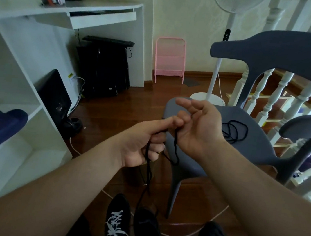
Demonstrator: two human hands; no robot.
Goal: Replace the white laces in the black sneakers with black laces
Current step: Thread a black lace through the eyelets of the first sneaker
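Both hands hold a black lace (175, 148) up over the floor: left hand (144, 143) curled round it, right hand (198, 126) pinching it. Below, a sneaker (117, 223) keeps its white lace (115, 226).

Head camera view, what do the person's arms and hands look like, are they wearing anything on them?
Both forearms are bare as far as the frame shows: no sleeves, watch, bracelets or gloves. The left hand and the right hand are bare too. A small yellowish glint by the left hand's lower fingers might be a ring, but it is too small to tell.
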